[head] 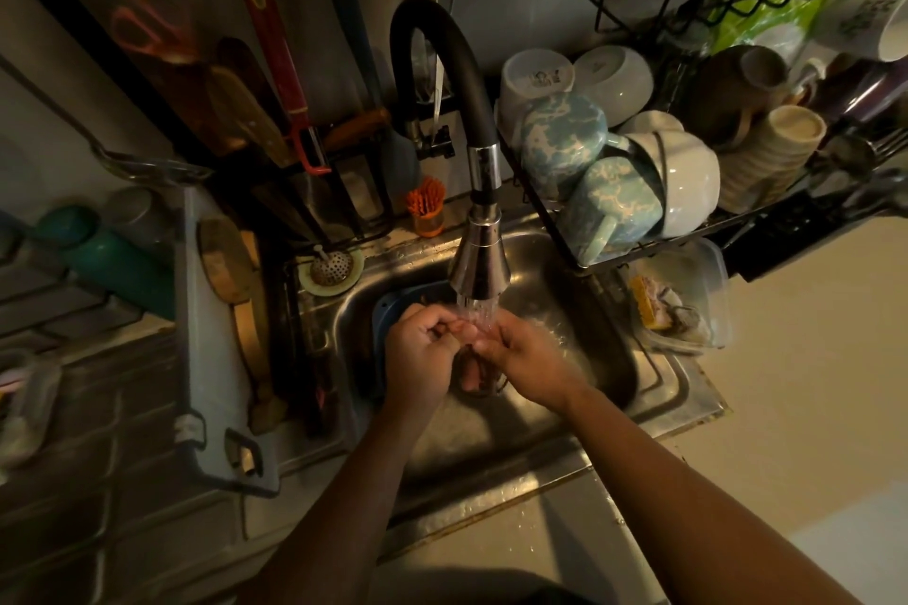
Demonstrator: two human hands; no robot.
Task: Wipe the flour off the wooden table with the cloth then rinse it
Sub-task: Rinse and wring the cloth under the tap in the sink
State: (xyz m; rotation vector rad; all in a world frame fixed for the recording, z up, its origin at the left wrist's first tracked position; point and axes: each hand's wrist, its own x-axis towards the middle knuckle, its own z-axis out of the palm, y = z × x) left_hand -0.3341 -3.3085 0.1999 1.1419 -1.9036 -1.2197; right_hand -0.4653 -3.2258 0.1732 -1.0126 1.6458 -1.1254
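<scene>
Both my hands meet over the steel sink (580, 310), under water running from the black hose faucet with a chrome spray head (479, 260). My left hand (422, 354) has its fingers curled inward. My right hand (521, 359) presses against it from the right. Between them hangs a small dark bunched piece, which looks like the cloth (484, 376); it is wet, mostly hidden by my fingers, and both hands pinch it in the stream. The wooden table is out of view.
A blue plastic basin (385, 314) lies in the sink behind my left hand. A wire dish rack (614, 255) with mugs and bowls overhangs the sink's right side. A sponge tub (688, 305) is at the right, a white tray with wooden boards (216, 359) at the left, and utensils hang on the wall.
</scene>
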